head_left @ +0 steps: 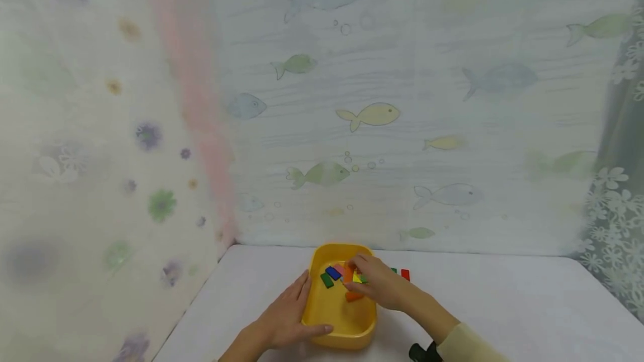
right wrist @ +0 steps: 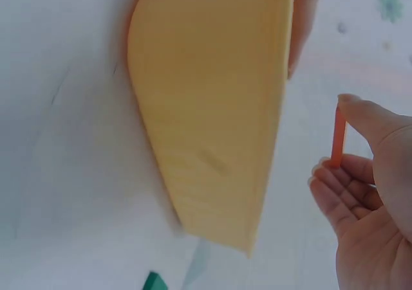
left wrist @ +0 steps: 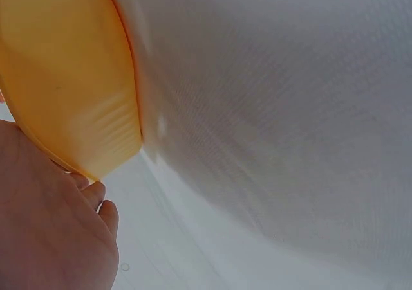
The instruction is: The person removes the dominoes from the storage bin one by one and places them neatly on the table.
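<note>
A yellow plastic tub (head_left: 342, 317) stands on the table with several small coloured blocks inside, among them a blue block (head_left: 333, 273), a dark green block (head_left: 327, 280) and an orange block (head_left: 354, 296). My left hand (head_left: 287, 312) rests against the tub's left side, fingers straight along the rim and thumb over the near corner. Over the tub, my right hand (head_left: 379, 281) pinches a flat orange block (right wrist: 338, 139) end to end between thumb and fingertips. That hand hides part of the tub's right rim and some blocks.
On the white table (head_left: 483, 306), a red block (head_left: 405, 275) and a green block (head_left: 394, 270) lie right of the tub. A black object (head_left: 425, 352) sits by the right sleeve at the front. Fish-patterned curtain (head_left: 402, 155) hangs behind the table.
</note>
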Demonstrator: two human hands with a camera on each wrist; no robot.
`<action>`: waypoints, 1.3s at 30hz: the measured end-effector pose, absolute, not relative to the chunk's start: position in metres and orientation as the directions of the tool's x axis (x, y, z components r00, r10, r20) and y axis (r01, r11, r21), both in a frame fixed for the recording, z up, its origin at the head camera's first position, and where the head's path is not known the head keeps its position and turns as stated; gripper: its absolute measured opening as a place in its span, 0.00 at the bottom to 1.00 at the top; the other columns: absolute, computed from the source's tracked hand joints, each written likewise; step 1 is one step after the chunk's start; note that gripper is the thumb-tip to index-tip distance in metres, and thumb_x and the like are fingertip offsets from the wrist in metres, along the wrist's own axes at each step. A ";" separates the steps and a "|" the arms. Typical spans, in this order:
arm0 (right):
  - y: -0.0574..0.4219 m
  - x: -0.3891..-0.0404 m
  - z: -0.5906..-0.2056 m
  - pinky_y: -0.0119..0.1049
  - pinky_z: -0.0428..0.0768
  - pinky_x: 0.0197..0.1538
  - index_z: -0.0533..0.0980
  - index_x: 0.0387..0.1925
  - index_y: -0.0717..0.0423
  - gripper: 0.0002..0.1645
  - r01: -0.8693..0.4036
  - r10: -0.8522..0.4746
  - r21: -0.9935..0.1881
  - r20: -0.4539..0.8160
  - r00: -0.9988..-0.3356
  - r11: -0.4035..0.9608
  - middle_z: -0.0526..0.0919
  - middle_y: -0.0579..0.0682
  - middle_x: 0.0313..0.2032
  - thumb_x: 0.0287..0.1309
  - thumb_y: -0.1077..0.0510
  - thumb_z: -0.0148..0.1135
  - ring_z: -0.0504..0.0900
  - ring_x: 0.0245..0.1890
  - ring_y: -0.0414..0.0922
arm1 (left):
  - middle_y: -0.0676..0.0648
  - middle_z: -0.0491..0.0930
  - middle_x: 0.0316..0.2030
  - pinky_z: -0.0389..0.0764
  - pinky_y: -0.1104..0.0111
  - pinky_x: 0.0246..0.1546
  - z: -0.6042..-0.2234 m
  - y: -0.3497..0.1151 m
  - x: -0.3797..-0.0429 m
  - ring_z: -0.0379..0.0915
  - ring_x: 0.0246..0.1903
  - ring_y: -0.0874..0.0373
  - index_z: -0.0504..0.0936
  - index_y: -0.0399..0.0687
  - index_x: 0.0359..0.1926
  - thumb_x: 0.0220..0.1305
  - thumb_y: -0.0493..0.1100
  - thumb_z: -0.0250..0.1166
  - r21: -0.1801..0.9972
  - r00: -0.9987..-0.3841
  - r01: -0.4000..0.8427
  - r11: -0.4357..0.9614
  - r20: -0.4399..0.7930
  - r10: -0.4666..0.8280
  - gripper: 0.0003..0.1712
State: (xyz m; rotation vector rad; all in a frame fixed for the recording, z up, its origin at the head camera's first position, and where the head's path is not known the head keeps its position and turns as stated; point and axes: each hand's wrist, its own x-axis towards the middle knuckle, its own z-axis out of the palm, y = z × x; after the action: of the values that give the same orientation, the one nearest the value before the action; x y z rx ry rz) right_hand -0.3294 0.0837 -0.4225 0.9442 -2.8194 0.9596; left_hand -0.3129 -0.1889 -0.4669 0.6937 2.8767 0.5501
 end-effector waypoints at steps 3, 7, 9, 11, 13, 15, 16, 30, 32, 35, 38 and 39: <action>0.094 -0.328 -0.417 0.42 0.83 0.54 0.75 0.53 0.56 0.23 -0.604 -0.558 -0.509 0.262 -0.787 0.613 0.76 0.44 0.47 0.68 0.44 0.65 0.78 0.48 0.46 | 0.42 0.43 0.82 0.60 0.43 0.73 -0.468 -0.191 -0.316 0.50 0.77 0.43 0.47 0.41 0.81 0.57 0.82 0.57 0.381 -0.892 0.400 0.834 -0.050 0.450 0.68; 0.109 -0.325 -0.416 0.43 0.83 0.54 0.75 0.52 0.57 0.21 -0.644 -0.569 -0.475 0.313 -0.761 0.600 0.75 0.45 0.47 0.69 0.47 0.65 0.79 0.48 0.46 | 0.42 0.44 0.82 0.60 0.42 0.72 -0.469 -0.191 -0.317 0.51 0.77 0.42 0.48 0.41 0.81 0.56 0.82 0.57 0.385 -0.898 0.375 0.843 -0.078 0.434 0.68; 0.118 -0.324 -0.417 0.42 0.83 0.53 0.76 0.51 0.56 0.19 -0.642 -0.558 -0.467 0.323 -0.764 0.609 0.76 0.44 0.46 0.68 0.48 0.66 0.78 0.47 0.45 | 0.42 0.44 0.82 0.60 0.41 0.72 -0.469 -0.191 -0.317 0.51 0.77 0.42 0.48 0.41 0.81 0.56 0.82 0.58 0.388 -0.899 0.367 0.846 -0.088 0.430 0.69; 0.128 -0.324 -0.418 0.41 0.84 0.52 0.76 0.51 0.55 0.18 -0.631 -0.542 -0.460 0.326 -0.775 0.625 0.76 0.43 0.46 0.68 0.48 0.66 0.77 0.45 0.43 | 0.42 0.44 0.82 0.60 0.41 0.72 -0.470 -0.191 -0.317 0.51 0.77 0.42 0.48 0.42 0.82 0.55 0.83 0.58 0.389 -0.900 0.361 0.847 -0.091 0.426 0.69; 0.137 -0.324 -0.419 0.40 0.84 0.51 0.76 0.51 0.54 0.18 -0.623 -0.529 -0.452 0.329 -0.782 0.639 0.76 0.43 0.47 0.68 0.48 0.66 0.76 0.45 0.41 | 0.42 0.44 0.82 0.61 0.41 0.72 -0.470 -0.190 -0.317 0.52 0.77 0.42 0.48 0.42 0.82 0.54 0.83 0.58 0.389 -0.902 0.358 0.849 -0.089 0.422 0.69; 0.145 -0.324 -0.420 0.40 0.84 0.51 0.76 0.51 0.55 0.18 -0.623 -0.524 -0.450 0.337 -0.782 0.640 0.76 0.43 0.47 0.68 0.47 0.66 0.77 0.45 0.43 | 0.43 0.44 0.82 0.61 0.41 0.72 -0.470 -0.190 -0.318 0.52 0.77 0.42 0.48 0.43 0.82 0.54 0.83 0.58 0.388 -0.905 0.354 0.851 -0.089 0.416 0.70; 0.150 -0.323 -0.420 0.40 0.84 0.52 0.76 0.50 0.54 0.18 -0.622 -0.522 -0.447 0.339 -0.783 0.643 0.76 0.43 0.48 0.68 0.47 0.66 0.78 0.45 0.43 | 0.43 0.44 0.82 0.61 0.41 0.71 -0.470 -0.190 -0.318 0.52 0.77 0.42 0.48 0.43 0.82 0.54 0.83 0.58 0.387 -0.906 0.352 0.852 -0.089 0.414 0.70; 0.204 -0.332 -0.444 0.40 0.85 0.50 0.77 0.50 0.56 0.16 -0.563 -0.439 -0.436 0.358 -0.824 0.702 0.77 0.44 0.47 0.64 0.57 0.70 0.80 0.46 0.47 | 0.43 0.43 0.82 0.60 0.42 0.72 -0.470 -0.191 -0.321 0.50 0.77 0.43 0.48 0.42 0.82 0.55 0.83 0.57 0.375 -0.893 0.380 0.846 -0.087 0.441 0.69; 0.210 -0.334 -0.448 0.40 0.85 0.49 0.77 0.49 0.57 0.16 -0.556 -0.426 -0.438 0.364 -0.828 0.707 0.77 0.44 0.46 0.63 0.58 0.70 0.79 0.45 0.47 | 0.43 0.43 0.82 0.60 0.42 0.73 -0.469 -0.191 -0.321 0.50 0.78 0.43 0.48 0.42 0.82 0.55 0.83 0.57 0.373 -0.894 0.382 0.846 -0.086 0.441 0.69; 0.216 -0.337 -0.454 0.42 0.85 0.49 0.77 0.49 0.59 0.16 -0.547 -0.421 -0.444 0.355 -0.834 0.709 0.78 0.45 0.45 0.64 0.57 0.70 0.79 0.44 0.49 | 0.43 0.43 0.82 0.59 0.42 0.73 -0.468 -0.191 -0.321 0.50 0.78 0.43 0.48 0.42 0.82 0.55 0.83 0.57 0.376 -0.895 0.381 0.845 -0.080 0.439 0.69; 0.222 -0.339 -0.460 0.45 0.84 0.49 0.77 0.49 0.60 0.16 -0.525 -0.416 -0.464 0.323 -0.850 0.713 0.78 0.46 0.44 0.64 0.57 0.70 0.79 0.43 0.50 | 0.42 0.43 0.82 0.60 0.42 0.72 -0.468 -0.191 -0.320 0.50 0.77 0.43 0.48 0.41 0.81 0.55 0.83 0.57 0.382 -0.893 0.385 0.840 -0.076 0.444 0.69; 0.224 -0.340 -0.463 0.44 0.84 0.48 0.77 0.49 0.61 0.17 -0.512 -0.409 -0.468 0.309 -0.858 0.720 0.78 0.46 0.44 0.64 0.56 0.70 0.78 0.43 0.50 | 0.42 0.44 0.82 0.61 0.42 0.72 -0.468 -0.191 -0.320 0.51 0.77 0.43 0.48 0.41 0.81 0.56 0.82 0.58 0.382 -0.891 0.390 0.838 -0.074 0.448 0.69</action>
State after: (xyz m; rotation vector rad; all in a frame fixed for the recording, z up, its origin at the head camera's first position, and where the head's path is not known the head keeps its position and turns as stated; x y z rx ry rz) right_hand -0.3398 0.2238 -0.4627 0.7412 -2.7401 0.8277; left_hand -0.3199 -0.1907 -0.4677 0.6560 2.8565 0.5431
